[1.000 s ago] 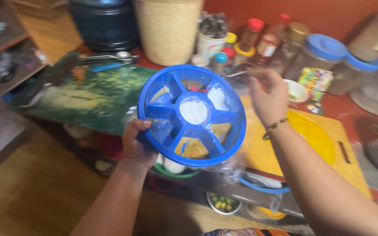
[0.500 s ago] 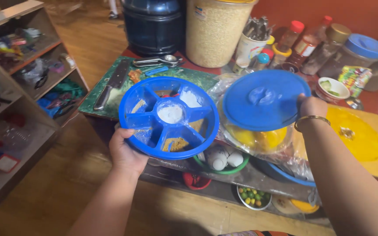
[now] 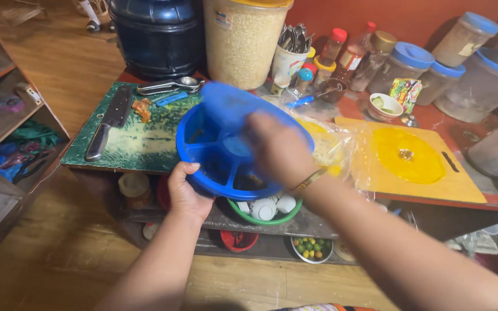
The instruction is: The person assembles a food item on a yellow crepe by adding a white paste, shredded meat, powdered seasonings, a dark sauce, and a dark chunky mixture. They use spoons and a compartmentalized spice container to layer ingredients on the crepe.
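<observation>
So the blue lid (image 3: pixel 234 106) has swung over from the right and now sits tilted above the round blue divided tray (image 3: pixel 214 152), blurry from motion. Right hand (image 3: pixel 278 150) is wrapped around the lid's near edge, directly above the tray. Left hand (image 3: pixel 187 193) grips the tray's near rim, thumb on top. One tray, one lid, one knife (image 3: pixel 108 124) on the green cutting board (image 3: pixel 139 144) to the left.

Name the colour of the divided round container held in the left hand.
Blue, the divided container in the head view, gripped by the left hand.
</observation>
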